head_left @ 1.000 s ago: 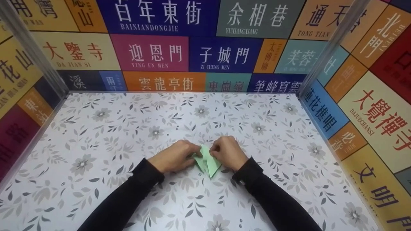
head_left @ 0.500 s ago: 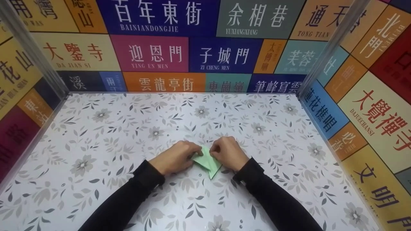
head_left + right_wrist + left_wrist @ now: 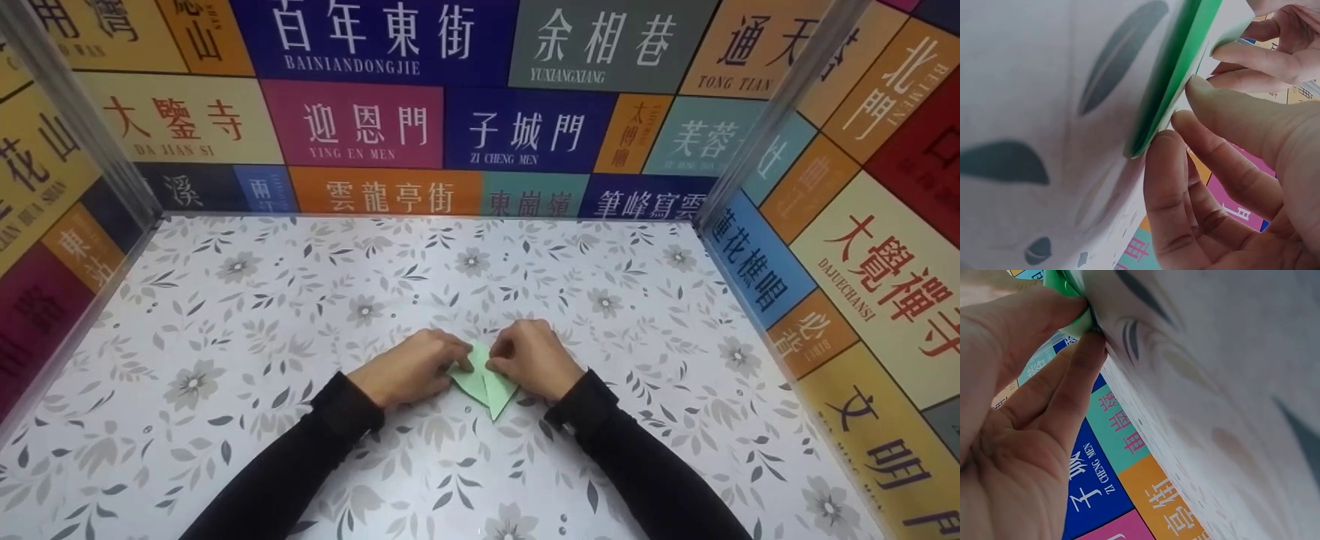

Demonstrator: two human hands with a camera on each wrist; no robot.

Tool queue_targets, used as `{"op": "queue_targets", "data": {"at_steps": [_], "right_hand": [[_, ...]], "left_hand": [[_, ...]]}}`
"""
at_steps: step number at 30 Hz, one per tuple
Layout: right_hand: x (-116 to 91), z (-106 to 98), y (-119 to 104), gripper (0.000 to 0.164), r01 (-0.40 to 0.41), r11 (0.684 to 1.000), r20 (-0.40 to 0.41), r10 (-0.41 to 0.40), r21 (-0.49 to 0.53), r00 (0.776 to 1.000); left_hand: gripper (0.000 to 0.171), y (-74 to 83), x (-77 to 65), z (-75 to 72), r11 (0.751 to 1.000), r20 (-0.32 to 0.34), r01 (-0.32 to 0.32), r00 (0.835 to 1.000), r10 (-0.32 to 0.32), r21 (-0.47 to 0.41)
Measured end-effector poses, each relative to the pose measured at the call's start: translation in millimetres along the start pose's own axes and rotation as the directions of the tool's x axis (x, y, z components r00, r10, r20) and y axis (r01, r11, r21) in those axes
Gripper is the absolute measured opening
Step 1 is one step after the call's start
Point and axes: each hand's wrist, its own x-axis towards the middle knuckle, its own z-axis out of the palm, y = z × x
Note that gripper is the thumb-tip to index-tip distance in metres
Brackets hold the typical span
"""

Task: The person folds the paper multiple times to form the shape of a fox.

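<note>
A small folded piece of light green paper lies on the patterned tabletop between both hands, its pointed end toward the person. A crease or flap edge runs down its middle. My left hand pinches its left side with thumb and fingers; in the left wrist view the paper's green edge shows at the thumb tip. On the other side, my right hand holds the right edge between thumb and curled fingers. Stacked layers of the paper show in the right wrist view, low against the table.
The table has a white covering printed with grey leaves and flowers. Panels of coloured signs with Chinese characters stand behind it and along both sides, with clear posts at the corners.
A gap between two points of the paper showed one second ago; the left flap then lay across it, and now the flaps meet along a middle line. Both hands stay nearly in place.
</note>
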Motion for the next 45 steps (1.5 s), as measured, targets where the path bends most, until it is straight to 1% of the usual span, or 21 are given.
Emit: {"op": "queue_targets", "data": {"at_steps": [5,8,12,15,20,26,29,32,36,38,42,45], "right_hand": [[0.3,0.7,0.1,0.008,-0.009,1.000,0.002,0.009,-0.014,1.000],[0.0,1.0,0.5,0.008,-0.011,1.000,-0.002,0.011,-0.022,1.000],[-0.7,1.1,0.4,0.010,0.008,0.999,-0.017,-0.009,-0.038,1.000],[-0.9,1.0,0.0,0.009,0.016,0.999,-0.024,-0.018,-0.045,1.000],[-1.5,-0.9,0.4,0.012,0.018,1.000,0.008,-0.018,-0.020,1.000],[-4.3,-6.7,4.0,0.020,0.034,0.999,0.050,-0.033,-0.002,0.998],[-5.2,-9.4,4.3,0.026,0.044,0.999,0.068,-0.044,-0.002,0.997],[-6.0,-10.9,3.3,0.034,0.051,0.999,0.098,-0.051,0.000,0.994],[-7.0,-11.3,1.3,0.041,0.055,0.998,0.124,-0.054,-0.005,0.991],[-8.4,-12.0,0.1,0.044,0.065,0.998,0.123,-0.064,-0.009,0.990],[-10.8,-11.4,-1.6,0.051,0.088,0.996,0.113,-0.084,-0.029,0.990],[-11.2,-7.8,-1.5,0.052,0.092,0.994,0.102,-0.086,-0.052,0.991]], "left_hand": [[0.031,0.1,-0.5,-0.3,1.000,0.024,0.008,1.000,-0.008,0.002],[0.032,0.4,-1.2,-0.5,1.000,0.029,-0.002,1.000,0.001,0.015],[0.033,1.0,-2.4,-0.7,0.999,0.025,-0.027,0.999,0.027,0.024],[0.033,0.9,-2.5,-0.9,0.999,0.029,-0.032,0.999,0.032,0.021],[0.033,-0.7,-1.5,-0.7,1.000,0.035,-0.020,0.999,0.020,0.007],[0.033,-3.3,-1.1,0.1,1.000,0.022,-0.027,0.999,0.027,-0.013],[0.034,-4.0,-2.2,-0.7,1.000,0.020,-0.017,1.000,0.018,-0.019],[0.035,-3.2,-3.5,-1.4,1.000,0.022,-0.006,1.000,0.006,-0.003],[0.037,-0.5,-5.1,-2.0,0.999,0.041,0.021,0.999,-0.022,0.034],[0.038,0.9,-5.9,-2.0,0.998,0.054,0.034,0.998,-0.037,0.046],[0.039,1.7,-7.5,-2.1,0.997,0.060,0.030,0.998,-0.034,0.064],[0.039,1.9,-8.8,-1.9,0.997,0.059,0.030,0.998,-0.034,0.065]]}}
